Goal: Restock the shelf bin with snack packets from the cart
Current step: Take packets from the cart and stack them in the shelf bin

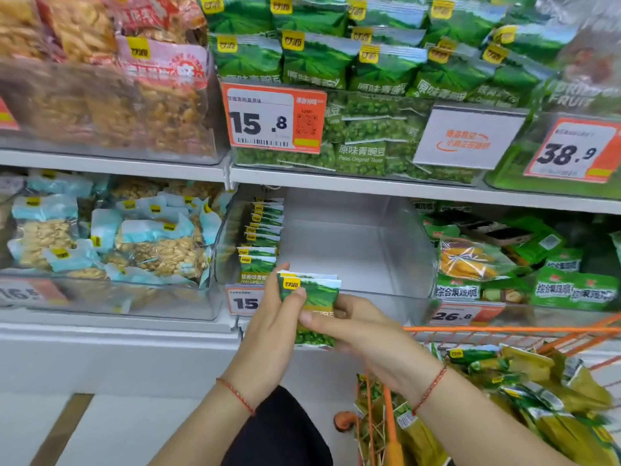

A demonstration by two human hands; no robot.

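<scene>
Both hands hold a small stack of green pea packets (311, 304) just in front of the clear shelf bin (363, 250), level with its front lip and a little left of its middle. The left hand (272, 331) wraps the stack's left edge, its thumb pressed on the top packet's face and its fingers (284, 266) showing behind the stack's upper corner; the right hand (353, 322) pinches the stack from the right, thumb across the front, its fingers hidden behind. So both hands are clamped on the same stack. Inside the bin a row of matching packets (263, 237) stands upright against the left wall, while the rest of the bin floor out to the right wall is bare. The orange cart (510, 331) sits at lower right, still piled with more packets (537, 391). This looks like the squaring-up step, with the placement not yet made. Next, the stack probably needs lifting over the front lip and setting upright just beside the existing row, faces forward, before the person reaches back to the cart.
</scene>
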